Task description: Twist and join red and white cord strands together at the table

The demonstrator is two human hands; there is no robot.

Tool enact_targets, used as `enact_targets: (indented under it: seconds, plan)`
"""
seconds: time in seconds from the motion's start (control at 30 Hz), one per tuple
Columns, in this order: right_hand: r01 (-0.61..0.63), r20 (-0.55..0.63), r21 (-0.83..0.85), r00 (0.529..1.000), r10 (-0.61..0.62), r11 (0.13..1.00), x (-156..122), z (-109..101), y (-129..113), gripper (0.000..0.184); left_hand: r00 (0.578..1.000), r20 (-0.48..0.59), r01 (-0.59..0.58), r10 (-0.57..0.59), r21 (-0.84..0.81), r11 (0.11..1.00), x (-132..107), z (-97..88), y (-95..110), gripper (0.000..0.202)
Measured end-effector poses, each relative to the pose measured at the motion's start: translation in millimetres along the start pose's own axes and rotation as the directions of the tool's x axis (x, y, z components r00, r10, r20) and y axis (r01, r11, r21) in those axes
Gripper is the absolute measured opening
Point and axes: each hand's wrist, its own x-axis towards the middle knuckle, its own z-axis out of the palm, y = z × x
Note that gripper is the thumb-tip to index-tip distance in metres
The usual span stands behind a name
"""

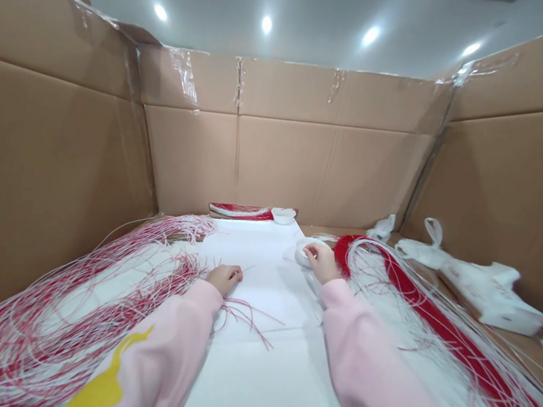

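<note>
My left hand (pixel 224 279) is closed over the white sheet, thumb and fingers pressed together. Thin red-and-white wires (pixel 255 319) come out below it, and a fine end shows past the fingertips. Beside its wrist lies a long bundle of red-and-white wires (pixel 120 307) that curves along the left side. With fingers pinched, my right hand (pixel 322 262) reaches into a shallow round white dish (pixel 301 253). What sits between those fingertips is too small to make out.
A bundle of red and white wires (pixel 420 298) runs down the right side. Farther right are a white plastic bag (pixel 421 251) and a white box (pixel 500 300). At the back lie a red-and-white bundle (pixel 245 212) and a white bowl (pixel 283 216). Cardboard walls (pixel 282 158) enclose the table.
</note>
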Motion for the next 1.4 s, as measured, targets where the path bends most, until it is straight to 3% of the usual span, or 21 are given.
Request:
enact_targets:
  seconds: [0.17,0.3,0.47,0.8,1.4]
  plan:
    - [0.08,0.17,0.017,0.982,-0.082,0.997,-38,24,-19,0.013,1.0,-0.001,0.002,-0.002,0.006,1.0,-1,0.8,0,0.025]
    - [0.114,0.244,-0.012,0.964,-0.107,0.993,-48,33,-28,0.016,1.0,0.001,-0.007,0.007,0.0,1.0,-1,0.2,0,0.025]
    - [0.105,0.24,-0.057,0.967,-0.088,0.993,-46,32,-28,0.02,1.0,-0.009,0.001,-0.001,0.002,1.0,-2,-0.6,2,0.025]
    - [0.145,0.301,0.032,0.942,-0.148,0.989,-48,39,-21,0.004,1.0,-0.004,-0.008,0.008,0.0,1.0,-1,1.1,-1,0.026]
    - [0.203,0.253,0.041,0.945,-0.207,0.978,-47,36,-26,0.017,1.0,0.006,0.01,-0.01,0.016,1.0,-4,-1.3,2,0.026]
